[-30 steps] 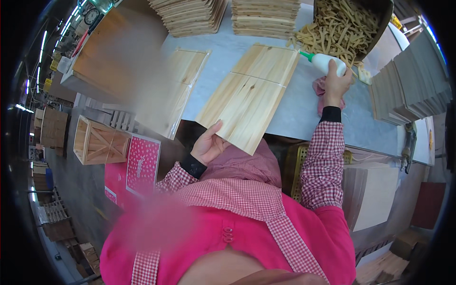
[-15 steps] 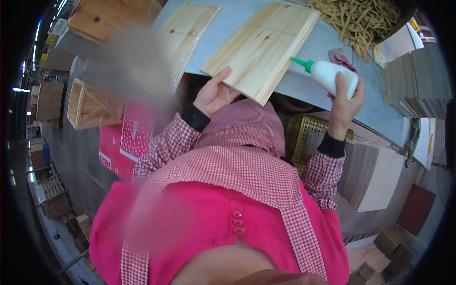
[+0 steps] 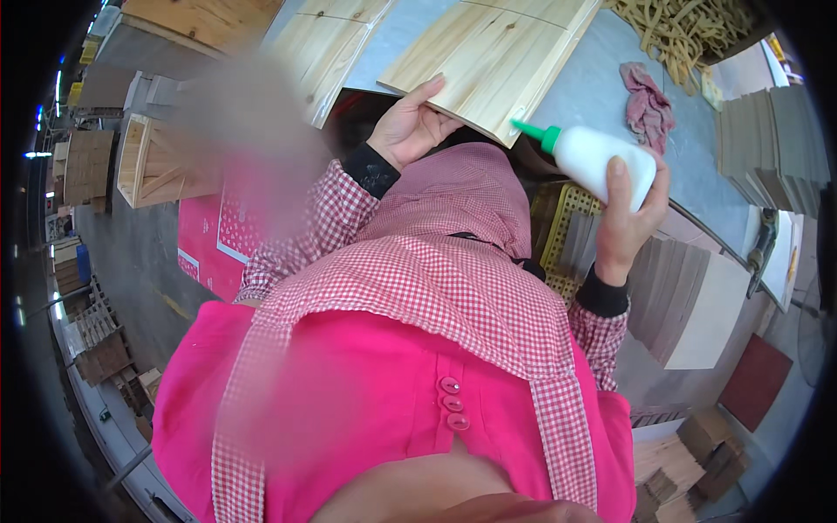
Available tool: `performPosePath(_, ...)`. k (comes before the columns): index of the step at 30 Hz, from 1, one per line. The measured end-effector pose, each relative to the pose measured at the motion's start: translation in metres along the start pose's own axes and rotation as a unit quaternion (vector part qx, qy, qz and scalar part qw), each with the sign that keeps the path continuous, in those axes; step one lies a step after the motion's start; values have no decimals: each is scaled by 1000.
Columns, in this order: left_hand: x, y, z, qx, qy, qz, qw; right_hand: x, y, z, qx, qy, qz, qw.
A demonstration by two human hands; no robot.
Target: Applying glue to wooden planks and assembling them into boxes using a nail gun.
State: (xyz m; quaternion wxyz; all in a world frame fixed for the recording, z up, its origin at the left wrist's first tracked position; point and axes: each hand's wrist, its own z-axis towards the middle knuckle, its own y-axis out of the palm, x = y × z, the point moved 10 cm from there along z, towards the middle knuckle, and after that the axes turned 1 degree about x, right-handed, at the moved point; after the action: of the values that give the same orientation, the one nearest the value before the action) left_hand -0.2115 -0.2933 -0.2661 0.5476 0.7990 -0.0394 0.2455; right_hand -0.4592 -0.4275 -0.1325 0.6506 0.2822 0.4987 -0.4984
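My left hand [image 3: 413, 126] grips the near edge of a pale wooden board [image 3: 488, 61], thumb on top and fingers underneath. The board lies partly on the grey-blue table [image 3: 567, 109] and juts past its front edge. In my right hand [image 3: 629, 213] is a white squeeze glue bottle [image 3: 602, 164] with a green nozzle. The bottle is tilted to the left, its tip at the board's right edge close to the near corner. A small whitish glossy patch shows on the wood by the tip. Left of this board lies a second wooden board [image 3: 327, 44].
A crumpled pink cloth [image 3: 647, 103] lies on the table right of the board. Wood strips [image 3: 676, 30] are heaped at the far right. Stacked panels [image 3: 767, 144] stand at the right, and more panels [image 3: 689, 296] below the table edge. A wooden crate [image 3: 161, 161] stands at the left.
My right hand has brought the nozzle tip along the board's right edge toward its near corner. The whitish patch now shows there. My left hand keeps its grip; the whole view has shifted slightly.
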Motion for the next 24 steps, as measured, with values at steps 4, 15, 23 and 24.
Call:
performPosePath(4, -3, -5, -3, 8, -2, -7, 1000, 19, -5, -22, -24, 70, 55, 996)
performPosePath(15, -4, -4, 0, 32, -7, -22, 999, 103, -118, 108, 468, -53, -137, 871)
performPosePath(23, -18, -5, 1, 42, -50, -43, 997, 181, -168, 190, 405, 47, -401, 820)
performPosePath(24, -16, -7, -4, 42, -43, -43, 997, 159, -153, 192, 386, 14, -426, 818)
